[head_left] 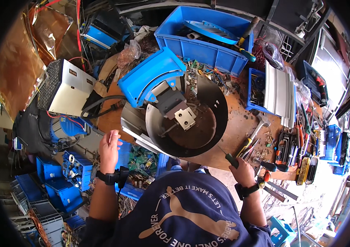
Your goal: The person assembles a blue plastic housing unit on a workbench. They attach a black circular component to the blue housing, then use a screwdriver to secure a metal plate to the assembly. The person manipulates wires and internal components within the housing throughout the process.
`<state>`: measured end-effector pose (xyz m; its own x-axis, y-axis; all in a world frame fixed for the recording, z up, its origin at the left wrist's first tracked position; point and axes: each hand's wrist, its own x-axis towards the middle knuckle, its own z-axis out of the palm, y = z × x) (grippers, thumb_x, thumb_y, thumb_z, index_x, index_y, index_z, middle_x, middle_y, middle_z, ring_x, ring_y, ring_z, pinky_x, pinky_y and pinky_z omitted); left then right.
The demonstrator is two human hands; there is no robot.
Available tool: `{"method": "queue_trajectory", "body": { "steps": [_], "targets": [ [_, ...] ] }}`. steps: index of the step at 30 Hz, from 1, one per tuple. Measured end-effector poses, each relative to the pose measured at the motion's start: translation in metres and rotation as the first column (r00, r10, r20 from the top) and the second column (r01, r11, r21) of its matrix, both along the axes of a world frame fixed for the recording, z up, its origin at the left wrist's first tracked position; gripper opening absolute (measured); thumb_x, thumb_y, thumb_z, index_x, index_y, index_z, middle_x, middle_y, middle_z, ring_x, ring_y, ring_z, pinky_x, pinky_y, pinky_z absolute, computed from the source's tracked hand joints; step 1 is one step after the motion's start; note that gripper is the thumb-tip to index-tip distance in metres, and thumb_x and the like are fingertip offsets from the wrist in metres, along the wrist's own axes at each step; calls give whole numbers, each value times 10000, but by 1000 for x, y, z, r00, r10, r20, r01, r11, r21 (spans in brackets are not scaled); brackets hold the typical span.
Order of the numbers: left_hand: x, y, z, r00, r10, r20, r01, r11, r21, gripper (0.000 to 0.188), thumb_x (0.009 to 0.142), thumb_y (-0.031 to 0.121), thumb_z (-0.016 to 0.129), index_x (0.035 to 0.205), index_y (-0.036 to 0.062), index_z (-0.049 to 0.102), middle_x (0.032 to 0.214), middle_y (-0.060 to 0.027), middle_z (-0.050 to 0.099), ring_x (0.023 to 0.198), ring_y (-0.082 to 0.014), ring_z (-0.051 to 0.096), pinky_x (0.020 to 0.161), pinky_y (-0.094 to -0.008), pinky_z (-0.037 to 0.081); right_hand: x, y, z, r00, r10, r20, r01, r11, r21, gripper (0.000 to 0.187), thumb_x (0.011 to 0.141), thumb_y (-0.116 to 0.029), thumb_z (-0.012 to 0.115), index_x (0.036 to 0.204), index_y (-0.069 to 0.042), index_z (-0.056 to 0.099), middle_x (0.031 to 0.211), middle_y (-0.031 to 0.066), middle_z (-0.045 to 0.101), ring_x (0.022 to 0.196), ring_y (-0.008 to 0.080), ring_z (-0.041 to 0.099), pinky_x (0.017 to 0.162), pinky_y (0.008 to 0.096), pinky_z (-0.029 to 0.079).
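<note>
And there it was: the right hand [245, 172] had its fingers wrapped around a green-handled screwdriver [231, 160], the thin blade angled away from it toward the table [236, 127]. Over on the other side, the left hand [110, 146] hung open, fingers stretched and close together, just beside the table's near edge! Straight ahead, between the two hands and beyond them, stood the big dark metal drum [220, 117], and slanting across its rim lay the blue curved panel [152, 76], carrying a dark bracket and a pale block [184, 119] that reached over the drum's mouth. Ahead of the right hand lay a hammer [258, 127], and to its right a packed row of pliers [287, 144]. Just right of the left hand sat a blue bin [161, 162] full of green circuit boards, while well beyond both hands a large blue crate [208, 51] held a round blue-rimmed part.
</note>
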<state>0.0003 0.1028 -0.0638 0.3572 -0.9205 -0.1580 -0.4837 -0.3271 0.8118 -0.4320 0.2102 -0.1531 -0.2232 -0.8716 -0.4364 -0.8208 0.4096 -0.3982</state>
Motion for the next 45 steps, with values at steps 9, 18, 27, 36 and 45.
{"method": "queue_trajectory", "body": {
  "steps": [9, 18, 27, 36, 45],
  "targets": [
    [18, 10, -20, 995, 21, -94, -16, 998, 56, 402, 946, 409, 536, 945, 17, 623, 821, -35, 633, 663, -98, 570, 575, -250, 440, 6, -5, 4, 997, 49, -62, -43, 996, 83, 442, 775, -321, 682, 1122, -61, 597, 956, 189, 667, 908, 367, 637, 790, 460, 499],
    [40, 6, -43, 976, -3, -217, 14, 999, 50, 327, 953, 323, 548, 852, 16, 597, 723, 3, 557, 620, -84, 501, 583, -248, 435, 22, -5, 26, 992, 16, -127, -11, 999, 37, 429, 757, -313, 703, 1086, -50, 620, 950, 184, 673, 926, 360, 637, 822, 439, 489],
    [68, -16, -73, 976, -102, -190, 107, 994, 17, 383, 942, 295, 562, 688, 17, 494, 595, -8, 482, 571, -105, 458, 546, -285, 390, 49, -6, 51, 975, -47, -217, 51, 999, 15, 411, 733, -301, 725, 1056, -62, 640, 922, 169, 682, 874, 345, 654, 770, 424, 507],
    [91, -33, -98, 951, -161, -265, 163, 987, -13, 276, 924, 242, 602, 829, -16, 598, 678, -43, 586, 623, -110, 515, 578, -280, 418, 63, 5, 58, 959, -148, -242, 153, 988, 0, 392, 712, -295, 749, 991, -34, 661, 876, 159, 683, 830, 310, 663, 750, 385, 515],
    [90, -55, -103, 912, -226, -342, 223, 974, -50, 243, 922, 228, 612, 870, -9, 605, 703, -13, 559, 628, -84, 499, 579, -237, 416, 59, 19, 131, 910, -398, -116, 332, 867, -370, 300, 701, -126, 762, 928, 25, 638, 798, 118, 651, 678, 168, 599, 618, 294, 474]
  ]
}}
